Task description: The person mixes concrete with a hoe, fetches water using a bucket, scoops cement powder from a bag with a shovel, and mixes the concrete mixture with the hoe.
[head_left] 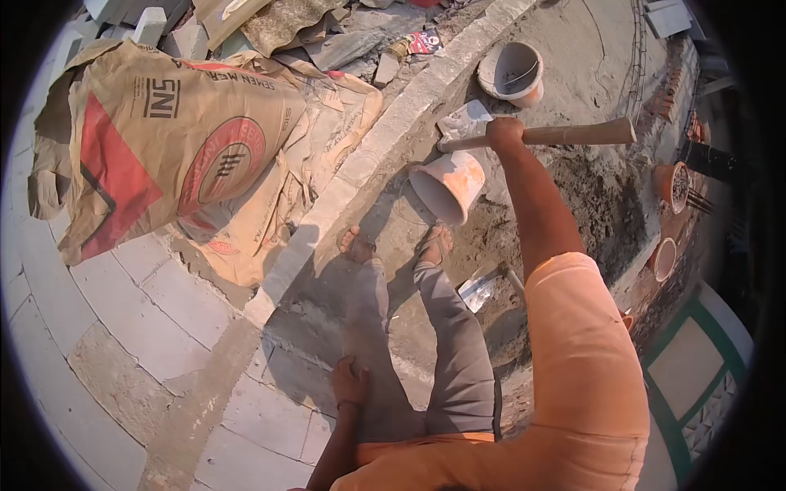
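My right hand [505, 133], arm stretched forward, is closed around the wooden handle of a hoe [581, 132] near its metal head. The hoe's pale blade [465, 119] is just left of that hand, above a cement-stained orange bucket [449, 188]. This bucket is tipped, its mouth facing toward my feet. My left hand [350, 382] rests on my thigh with its fingers extended, holding nothing. Beside my leg lies a second metal blade [477, 291] with a handle, partly hidden by my right arm.
A large paper cement sack [180, 139] stands on the left over crumpled sacks. A low block wall [368, 155] runs beside my feet. Another bucket [512, 74] is farther ahead. Wet mortar [602, 196] lies to the right, with more buckets [673, 186] beyond it.
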Demonstrator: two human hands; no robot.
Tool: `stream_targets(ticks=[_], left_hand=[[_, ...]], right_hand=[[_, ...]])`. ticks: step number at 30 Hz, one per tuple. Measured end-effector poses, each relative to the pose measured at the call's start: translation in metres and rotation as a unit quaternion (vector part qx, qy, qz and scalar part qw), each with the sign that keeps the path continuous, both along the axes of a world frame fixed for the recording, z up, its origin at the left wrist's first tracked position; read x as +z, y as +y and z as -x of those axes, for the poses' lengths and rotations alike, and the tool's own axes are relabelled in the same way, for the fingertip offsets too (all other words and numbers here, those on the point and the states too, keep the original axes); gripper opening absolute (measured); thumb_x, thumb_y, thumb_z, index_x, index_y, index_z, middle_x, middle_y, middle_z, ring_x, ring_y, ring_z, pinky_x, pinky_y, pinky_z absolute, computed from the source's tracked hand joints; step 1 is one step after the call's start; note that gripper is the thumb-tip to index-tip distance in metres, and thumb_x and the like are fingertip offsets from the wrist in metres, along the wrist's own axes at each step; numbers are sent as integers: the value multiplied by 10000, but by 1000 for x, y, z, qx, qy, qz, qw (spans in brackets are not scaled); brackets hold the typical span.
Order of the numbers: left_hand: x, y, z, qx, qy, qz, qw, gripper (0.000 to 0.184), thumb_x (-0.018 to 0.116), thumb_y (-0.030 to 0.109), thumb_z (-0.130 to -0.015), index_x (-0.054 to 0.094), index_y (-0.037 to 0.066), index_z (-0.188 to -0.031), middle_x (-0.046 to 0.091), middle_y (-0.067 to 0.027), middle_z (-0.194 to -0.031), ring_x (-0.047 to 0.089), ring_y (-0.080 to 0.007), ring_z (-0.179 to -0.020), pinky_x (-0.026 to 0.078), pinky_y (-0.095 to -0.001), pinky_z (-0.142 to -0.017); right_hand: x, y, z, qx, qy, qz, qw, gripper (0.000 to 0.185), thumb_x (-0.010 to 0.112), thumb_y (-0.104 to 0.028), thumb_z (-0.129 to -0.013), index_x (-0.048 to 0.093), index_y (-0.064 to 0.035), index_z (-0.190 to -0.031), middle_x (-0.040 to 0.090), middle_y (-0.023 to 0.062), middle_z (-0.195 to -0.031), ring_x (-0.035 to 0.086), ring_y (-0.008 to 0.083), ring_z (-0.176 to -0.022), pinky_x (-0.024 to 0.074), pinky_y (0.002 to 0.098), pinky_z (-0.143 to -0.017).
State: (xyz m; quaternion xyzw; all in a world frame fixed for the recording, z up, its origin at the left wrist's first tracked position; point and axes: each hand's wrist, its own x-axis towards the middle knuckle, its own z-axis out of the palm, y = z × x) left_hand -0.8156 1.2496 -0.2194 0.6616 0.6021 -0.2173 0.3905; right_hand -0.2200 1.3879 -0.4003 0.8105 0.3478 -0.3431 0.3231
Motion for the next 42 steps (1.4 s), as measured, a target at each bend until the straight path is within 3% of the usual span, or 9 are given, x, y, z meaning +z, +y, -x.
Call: stream_targets(ticks=[2, 7, 12, 16, 24, 27, 29, 35, 42], left_hand=[[1, -9, 0, 15, -33, -35, 999, 460, 658, 191, -775, 522, 1, -1171, 558, -217, -1160, 503, -392, -1115, 400, -455, -964], [5, -27, 2, 74, -42, -26, 996, 420, 651, 203, -784, 556, 1, -1140, 568, -224, -1139, 516, -389, -1099, 402, -445, -964], [5, -23, -11, 42, -10, -23, 999, 411, 641, 223, -793, 571, -3, -1129, 582, -218, -1112, 541, -380, -1065, 419, -435, -946], [-8, -11, -17, 35, -67, -57, 995, 406, 649, 234, -792, 575, 29, -1135, 590, -208, -1095, 556, -383, -1035, 444, -436, -909], [68, 60, -110, 52, -217, -185, 957, 422, 687, 246, -787, 565, 33, -1130, 587, -215, -1093, 555, -390, -1020, 461, -439, -876], [107, 89, -138, 16, -265, -190, 945, 464, 683, 262, -824, 536, 14, -1188, 531, -194, -1268, 498, -308, -1213, 410, -418, -1004], [136, 91, -149, 58, -400, -33, 914, 508, 682, 296, -838, 517, 7, -1221, 499, -180, -1318, 447, -275, -1271, 386, -415, -1031], [187, 78, -156, 64, -615, 131, 775, 642, 685, 377, -848, 424, 9, -1305, 537, -125, -1257, 505, -221, -1205, 423, -348, -990], [140, 72, -142, 374, -590, 197, 688, 444, 619, 297, -911, 425, -10, -1166, 620, -107, -981, 641, -176, -925, 541, -327, -779]], right_hand=[[-15, -65, -6, 34, -49, -89, 994, 250, 667, -154, -791, 708, -118, -1036, 641, 104, -1177, 628, 250, -1079, 539, 391, -825], [58, -231, 43, -180, 1, -126, 976, 441, 646, -256, -792, 574, -31, -1164, 662, 194, -968, 641, 364, -917, 511, 448, -803], [110, -356, 139, -376, 15, -257, 890, 389, 668, -295, -756, 594, 4, -994, 628, 119, -748, 617, 250, -669, 492, 381, -634], [172, -307, 133, -492, 190, -451, 719, 239, 680, -222, -797, 579, -27, -889, 537, 0, -653, 512, 94, -518, 409, 270, -471], [374, -131, 138, -359, 335, -545, 680, 267, 688, -244, -818, 566, -12, -869, 553, 36, -621, 529, 122, -488, 431, 288, -452], [448, -60, 169, -307, 389, -515, 700, 265, 687, -218, -818, 575, 7, -902, 555, 35, -638, 542, 125, -514, 446, 294, -462], [485, -14, 208, -269, 415, -507, 706, 262, 685, -211, -823, 562, 7, -901, 555, 39, -635, 545, 130, -506, 443, 297, -454], [447, 99, 318, -150, 409, -461, 773, 274, 657, -227, -863, 515, 3, -909, 545, 53, -681, 558, 129, -524, 493, 285, -450], [318, 159, 368, -106, 343, -404, 842, 284, 585, -232, -911, 471, 28, -911, 538, 84, -688, 569, 166, -507, 519, 336, -413]])
